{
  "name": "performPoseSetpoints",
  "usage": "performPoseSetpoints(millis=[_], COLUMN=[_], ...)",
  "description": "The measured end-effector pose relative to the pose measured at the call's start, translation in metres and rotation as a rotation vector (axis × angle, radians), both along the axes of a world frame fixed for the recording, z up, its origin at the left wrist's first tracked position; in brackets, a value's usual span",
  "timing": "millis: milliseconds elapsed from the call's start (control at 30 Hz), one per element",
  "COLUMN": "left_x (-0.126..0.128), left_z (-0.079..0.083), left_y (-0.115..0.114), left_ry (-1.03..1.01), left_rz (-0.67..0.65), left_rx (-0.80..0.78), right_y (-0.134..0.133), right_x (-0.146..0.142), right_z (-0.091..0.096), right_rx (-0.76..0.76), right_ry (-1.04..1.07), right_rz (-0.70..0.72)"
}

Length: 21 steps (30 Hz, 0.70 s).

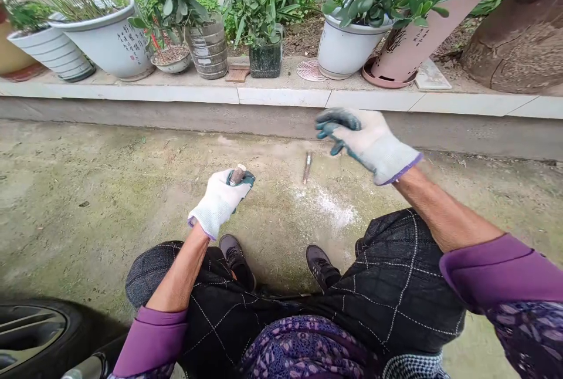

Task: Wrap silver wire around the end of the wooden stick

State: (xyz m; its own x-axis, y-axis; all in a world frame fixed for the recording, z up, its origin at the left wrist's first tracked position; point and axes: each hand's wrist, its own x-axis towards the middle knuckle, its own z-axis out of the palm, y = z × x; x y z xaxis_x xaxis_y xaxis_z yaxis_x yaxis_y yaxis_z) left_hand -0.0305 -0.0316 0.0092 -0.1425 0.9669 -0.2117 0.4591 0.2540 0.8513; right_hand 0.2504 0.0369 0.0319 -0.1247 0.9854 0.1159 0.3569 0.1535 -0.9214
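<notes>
I wear white work gloves with dark green palms. My left hand is closed in a fist around a short metal rod, whose rounded top end sticks out above the fingers. My right hand is raised above the ground with the fingers loosely curled and nothing in it. On the concrete between the hands lies a thin rusty metal piece. A patch of white powder marks the ground just in front of my right knee. My two dark shoes rest on the ground below.
A low tiled ledge runs across the back with several potted plants, among them a white pot and another white pot. A tree trunk stands far right. A car tyre sits bottom left.
</notes>
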Motion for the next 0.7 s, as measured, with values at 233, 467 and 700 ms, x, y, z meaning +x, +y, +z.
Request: performPoseSetpoints(millis=[233,467,700], left_x=[0.021,-0.013,-0.038], left_z=[-0.003,0.008,0.01], left_y=[0.012,0.023,0.027], left_ry=[-0.301,-0.83,-0.757], left_rz=[-0.142,0.021,0.22], left_rx=[-0.026,0.091,0.148], right_y=[-0.029,-0.02,-0.015], right_x=[-0.079,-0.047,-0.009], right_z=[-0.006,-0.002,-0.022], right_rx=[-0.222,0.044,0.069], right_ry=[-0.065,-0.358,-0.561], right_rz=[0.44,0.378,0.248])
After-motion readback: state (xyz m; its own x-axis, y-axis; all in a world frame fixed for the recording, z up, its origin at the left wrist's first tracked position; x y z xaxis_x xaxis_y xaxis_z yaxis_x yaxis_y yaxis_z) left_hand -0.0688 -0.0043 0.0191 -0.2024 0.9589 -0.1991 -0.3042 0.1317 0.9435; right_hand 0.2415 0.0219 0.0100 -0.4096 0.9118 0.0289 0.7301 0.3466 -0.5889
